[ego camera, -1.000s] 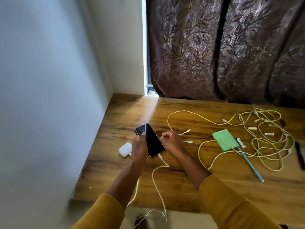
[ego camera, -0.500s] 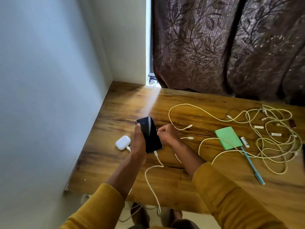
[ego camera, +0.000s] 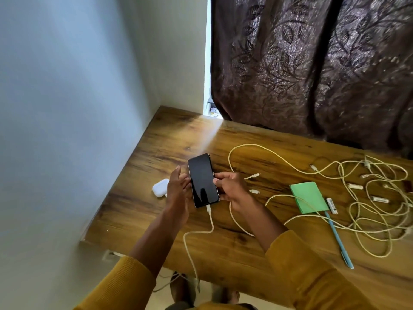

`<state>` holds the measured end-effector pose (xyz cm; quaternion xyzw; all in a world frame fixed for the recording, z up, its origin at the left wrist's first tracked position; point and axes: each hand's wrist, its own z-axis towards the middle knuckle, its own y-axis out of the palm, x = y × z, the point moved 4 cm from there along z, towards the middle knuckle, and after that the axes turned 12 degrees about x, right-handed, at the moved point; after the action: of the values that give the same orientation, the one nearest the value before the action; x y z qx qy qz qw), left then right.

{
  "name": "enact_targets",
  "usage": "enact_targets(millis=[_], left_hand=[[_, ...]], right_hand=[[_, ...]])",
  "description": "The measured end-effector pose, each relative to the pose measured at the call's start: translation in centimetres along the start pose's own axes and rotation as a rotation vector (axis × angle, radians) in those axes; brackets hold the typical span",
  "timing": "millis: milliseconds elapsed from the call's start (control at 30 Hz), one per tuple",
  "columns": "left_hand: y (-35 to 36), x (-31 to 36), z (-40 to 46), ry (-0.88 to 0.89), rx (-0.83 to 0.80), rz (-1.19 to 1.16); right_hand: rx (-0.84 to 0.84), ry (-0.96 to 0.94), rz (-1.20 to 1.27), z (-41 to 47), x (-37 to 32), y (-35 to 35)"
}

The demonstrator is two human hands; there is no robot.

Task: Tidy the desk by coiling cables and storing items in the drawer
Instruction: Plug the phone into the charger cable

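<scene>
A black phone (ego camera: 202, 180) is held just above the wooden desk (ego camera: 234, 249). My right hand (ego camera: 233, 190) grips its right edge with curled fingers. My left hand (ego camera: 177, 192) is at the phone's left edge, thumb raised and fingers straight, their tips hidden under the phone. A white charging cable (ego camera: 190, 242) is plugged into the phone's bottom end and hangs over the desk's front edge. A tangle of pale cables (ego camera: 380, 198) with several plugs lies on the right of the desk.
A white earbud case (ego camera: 160, 187) sits left of my left hand. A green notepad (ego camera: 309, 196), a small white stick (ego camera: 332, 205) and a blue pen (ego camera: 339, 240) lie to the right. A wall borders the desk's left side and a dark curtain (ego camera: 312, 63) its back.
My left hand gripped the phone before; now its fingers are straightened. My right hand has closed on the phone's right edge.
</scene>
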<state>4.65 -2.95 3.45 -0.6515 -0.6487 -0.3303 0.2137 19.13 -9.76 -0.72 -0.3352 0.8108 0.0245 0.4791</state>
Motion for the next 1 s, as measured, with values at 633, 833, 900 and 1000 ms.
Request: enact_targets(millis=[633, 833, 900, 1000], left_hand=[[-1.3, 1.8, -2.2, 0.431, -0.173, 0.134], [-1.3, 2.1, -2.1, 0.471, -0.173, 0.143], [-1.2, 2.2, -2.3, 0.486, -0.181, 0.148], [-1.2, 2.3, -2.5, 0.504, -0.190, 0.152]], right_hand=[[-0.233, -0.143, 0.401, -4.4, -2.7, -3.6], [-0.189, -0.286, 0.421, -5.9, -3.8, -4.4], [-0.173, -0.329, 0.403, -6.1, -4.0, -4.5], [-0.162, -0.357, 0.391, -6.4, -4.1, -4.7]])
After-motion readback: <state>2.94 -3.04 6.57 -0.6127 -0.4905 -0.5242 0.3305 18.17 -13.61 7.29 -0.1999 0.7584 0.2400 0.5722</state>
